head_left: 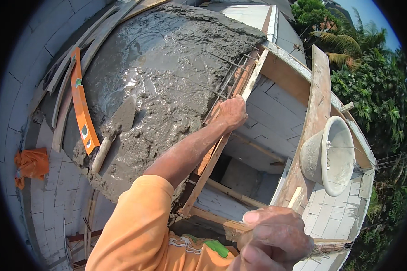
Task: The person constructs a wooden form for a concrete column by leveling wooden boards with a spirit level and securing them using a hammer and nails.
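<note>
My left hand (232, 113) is closed on the narrow wooden formwork board (254, 76) along the wet grey concrete slab (149, 58), beside short steel bars. My right hand (272, 237) is curled near the camera at lower right; what its fingers hold is unclear. A short pale wooden piece (295, 196) shows just behind it. On the concrete lies a mortar-coated trowel (122, 121) with its handle toward me. An orange spirit level (84, 101) lies left of it, beside loose planks.
A pale bucket (326, 156) rests tilted on a long plank (313, 81) at right, over an opening between block walls. An orange cloth (30, 165) is on the left. Timber battens (233, 192) cross the opening below. Trees (366, 86) stand beyond the right wall.
</note>
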Demonstrator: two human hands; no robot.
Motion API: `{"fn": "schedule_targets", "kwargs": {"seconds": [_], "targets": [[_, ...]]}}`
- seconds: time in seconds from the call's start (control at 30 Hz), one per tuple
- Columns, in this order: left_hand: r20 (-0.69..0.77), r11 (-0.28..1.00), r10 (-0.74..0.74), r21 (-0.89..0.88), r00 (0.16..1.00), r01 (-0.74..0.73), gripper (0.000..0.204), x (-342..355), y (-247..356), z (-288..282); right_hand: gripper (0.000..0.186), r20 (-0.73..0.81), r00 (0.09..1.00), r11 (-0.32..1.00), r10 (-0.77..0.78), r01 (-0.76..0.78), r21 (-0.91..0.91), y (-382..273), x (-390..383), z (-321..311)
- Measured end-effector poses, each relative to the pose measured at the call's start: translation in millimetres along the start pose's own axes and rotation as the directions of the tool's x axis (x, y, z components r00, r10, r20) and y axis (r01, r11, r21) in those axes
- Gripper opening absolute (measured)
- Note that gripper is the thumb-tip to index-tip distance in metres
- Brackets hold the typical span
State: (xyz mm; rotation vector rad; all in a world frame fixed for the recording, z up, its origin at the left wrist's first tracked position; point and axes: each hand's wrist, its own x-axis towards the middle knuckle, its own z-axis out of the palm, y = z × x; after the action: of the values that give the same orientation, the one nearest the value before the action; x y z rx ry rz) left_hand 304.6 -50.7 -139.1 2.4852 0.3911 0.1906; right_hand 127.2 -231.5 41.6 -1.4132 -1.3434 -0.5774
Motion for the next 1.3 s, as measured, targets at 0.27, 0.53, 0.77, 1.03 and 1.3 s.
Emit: {"fn": "schedule_targets", "kwargs": {"seconds": [0.27, 0.53, 0.77, 1.03, 1.3], "targets": [[0.038, 1.000, -0.016, -0.017, 0.999, 0.017, 0.033, 5, 1, 4, 0.042, 0.022, 0.999, 1.000, -0.023, 0.023, 0.005, -5, -1, -21], [0.013, 1.000, 0.016, 0.026, 1.000, -0.016, 0.032, 10, -6, 4, 0.042, -0.012, 1.000, 0.997, -0.024, 0.025, 0.068, 0, -7, -24], [0.053, 0.989, -0.021, 0.146, 0.998, 0.013, 0.037, 8, -1, 10, 0.040, -0.252, 0.665, 0.703, 0.703, -0.597, 0.386, 94, -44, -2], [0.096, 0.970, -0.049, 0.241, 0.994, 0.025, 0.040, 15, 6, 11, 0.009, -0.321, 0.380, 0.495, 0.867, -0.726, 0.477, 260, -143, 44], [0.117, 0.975, -0.093, 0.214, 0.989, 0.067, 0.045, 12, 9, 14, 0.013, -0.411, 0.307, 0.501, 0.858, -0.675, 0.542, 294, -177, 83]]}}
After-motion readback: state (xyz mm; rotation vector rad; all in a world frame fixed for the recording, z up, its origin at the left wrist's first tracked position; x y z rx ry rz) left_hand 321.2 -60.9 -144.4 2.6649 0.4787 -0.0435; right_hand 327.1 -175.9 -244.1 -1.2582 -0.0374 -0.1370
